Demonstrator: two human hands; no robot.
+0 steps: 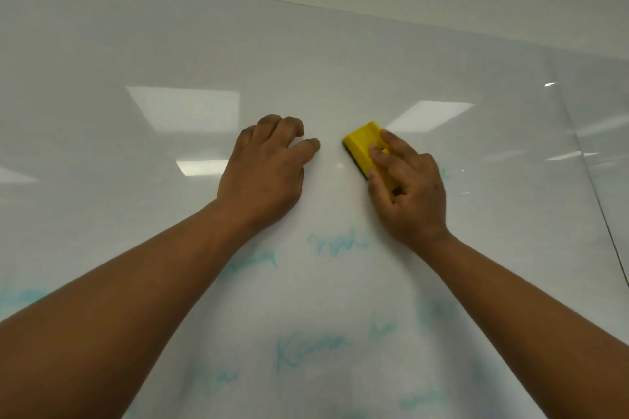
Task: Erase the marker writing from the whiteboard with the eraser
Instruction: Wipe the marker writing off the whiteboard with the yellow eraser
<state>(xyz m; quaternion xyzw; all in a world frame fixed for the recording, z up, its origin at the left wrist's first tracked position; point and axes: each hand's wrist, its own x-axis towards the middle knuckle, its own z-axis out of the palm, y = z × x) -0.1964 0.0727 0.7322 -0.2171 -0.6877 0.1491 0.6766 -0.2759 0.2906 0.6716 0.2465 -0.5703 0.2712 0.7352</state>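
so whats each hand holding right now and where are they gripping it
The right hand holds the yellow eraser by its lower end, fingers over the top and thumb along its side. The left hand holds nothing; it rests on the whiteboard.

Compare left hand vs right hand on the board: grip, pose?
The right hand grips the yellow eraser; the left hand holds nothing. The left hand's fingers are curled, knuckles up; the right hand's fingers are spread over the eraser's back. Both rest against the whiteboard, above the faint blue writing.
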